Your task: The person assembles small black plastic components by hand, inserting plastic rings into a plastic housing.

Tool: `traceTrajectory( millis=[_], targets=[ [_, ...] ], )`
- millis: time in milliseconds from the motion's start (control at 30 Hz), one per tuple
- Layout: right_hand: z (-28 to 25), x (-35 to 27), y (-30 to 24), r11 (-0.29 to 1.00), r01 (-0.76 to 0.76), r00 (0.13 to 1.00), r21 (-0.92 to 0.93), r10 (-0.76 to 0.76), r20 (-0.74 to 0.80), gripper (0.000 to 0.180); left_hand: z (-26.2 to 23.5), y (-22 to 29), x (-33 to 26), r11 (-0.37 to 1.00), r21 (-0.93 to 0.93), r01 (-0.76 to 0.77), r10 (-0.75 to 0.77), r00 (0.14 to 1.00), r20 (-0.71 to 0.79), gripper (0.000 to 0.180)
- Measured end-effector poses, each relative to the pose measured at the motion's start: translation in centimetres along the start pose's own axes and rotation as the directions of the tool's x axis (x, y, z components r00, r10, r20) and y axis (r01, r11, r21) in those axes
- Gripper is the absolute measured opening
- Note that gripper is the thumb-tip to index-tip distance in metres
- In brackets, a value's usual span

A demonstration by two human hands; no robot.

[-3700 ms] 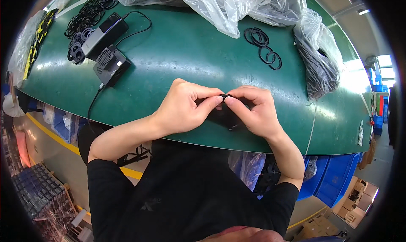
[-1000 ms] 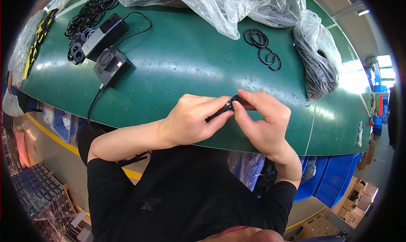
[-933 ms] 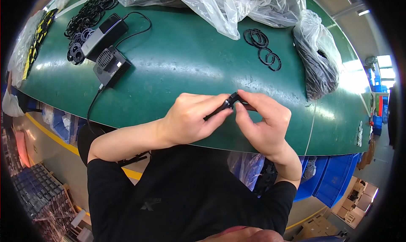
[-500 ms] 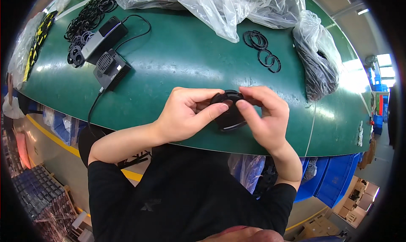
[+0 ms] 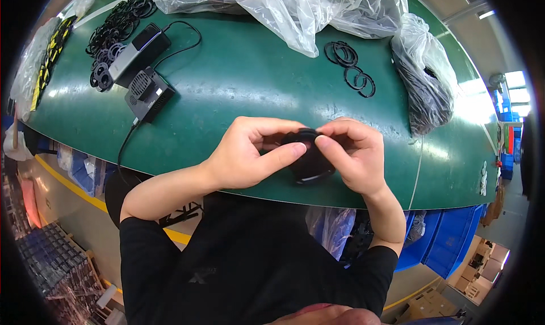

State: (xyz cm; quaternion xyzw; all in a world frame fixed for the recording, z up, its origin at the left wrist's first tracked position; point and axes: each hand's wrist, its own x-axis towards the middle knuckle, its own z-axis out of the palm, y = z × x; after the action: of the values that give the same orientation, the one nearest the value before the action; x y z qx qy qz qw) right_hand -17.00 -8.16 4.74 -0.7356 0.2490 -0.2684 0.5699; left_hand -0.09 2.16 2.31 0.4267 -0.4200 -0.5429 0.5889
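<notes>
Over the near edge of the green table, both hands grip one glossy black plastic part [image 5: 310, 165] with a rounded top and a flat lower body. My left hand [image 5: 244, 152] pinches its upper left rim between thumb and fingers. On the upper right rim, my right hand [image 5: 356, 153] does the same, its thumb close to the left thumb. Fingertips cover some of the rim, and whether a separate ring sits there I cannot tell. Beyond the hands, several thin black rings [image 5: 360, 81] lie loose on the table.
At the left stands a grey and black device [image 5: 149, 92] with a cable, beside a heap of black rings [image 5: 116, 27]. Clear plastic bags [image 5: 306, 18] cover the far edge. A bag of dark parts [image 5: 428, 92] lies at the right. Blue bins [image 5: 448, 242] sit below the table.
The black part has tipped slightly, its lower end now nearer to me. Both thumbs have shifted a little on its rim, and the hands stay closed on it.
</notes>
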Motion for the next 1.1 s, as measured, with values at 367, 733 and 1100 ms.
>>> traceTrajectory(
  millis=[367, 733, 1100],
  targets=[
    [0.6, -0.2, 0.3, 0.997, -0.054, 0.995, -0.051, 0.058, 0.077, 0.012, -0.6, 0.6, 0.2, 0.914, 0.381, -0.14, 0.142, 0.99, 0.022, 0.017],
    [0.9, -0.3, 0.6, 0.996, -0.022, 0.996, -0.081, 0.029, 0.079, 0.011, -0.7, 0.5, 0.3, 0.91, 0.407, -0.082, 0.086, 0.996, 0.008, 0.013],
    [1.1, -0.1, 0.8, 0.989, -0.009, 0.993, -0.15, 0.026, 0.114, 0.009, -0.9, -0.2, 0.2, 0.893, 0.441, -0.085, 0.094, 0.996, 0.002, 0.012]
  ],
)
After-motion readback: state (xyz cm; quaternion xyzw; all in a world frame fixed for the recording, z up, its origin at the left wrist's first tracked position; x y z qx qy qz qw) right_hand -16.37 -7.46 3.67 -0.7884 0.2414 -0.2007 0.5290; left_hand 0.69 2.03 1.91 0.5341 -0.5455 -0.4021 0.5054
